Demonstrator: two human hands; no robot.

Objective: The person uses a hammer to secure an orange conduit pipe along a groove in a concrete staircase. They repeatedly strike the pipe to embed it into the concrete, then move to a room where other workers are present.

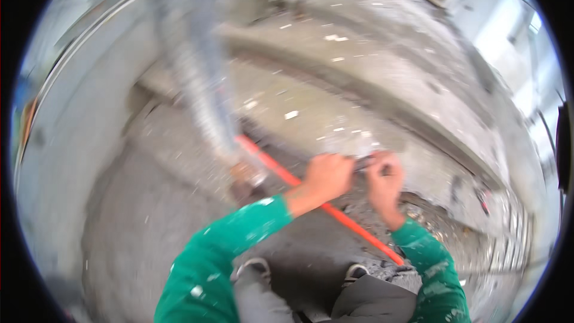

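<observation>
Person in green sleeves works bent over concrete steps (335,107), both bare hands close together in front, a narrow gap between. Left hand (329,174): fingers curled, bunched toward the right hand; fingertips meet the near end of a small dark piece (361,164), but blur there, cannot tell if they clamp it or only touch. Right hand (384,185): thumb and fingers bent in, pinched on the other end of that piece, no wide opening. Piece sits between the two hands, above the step; exact kind too blurred to tell. Long orange-red bar (359,230) runs slantwise below, passing under the left wrist, lower end beside the right sleeve; neither hand is wrapped round it, contact at the wrist unclear. Upper end is near another person's blurred leg (206,78) and brown shoe (246,182). Rubble (433,218) lies just right of the right forearm. Red-and-black tool (482,200) rests farther right on the step, untouched. White scraps (291,115) dot the steps.
</observation>
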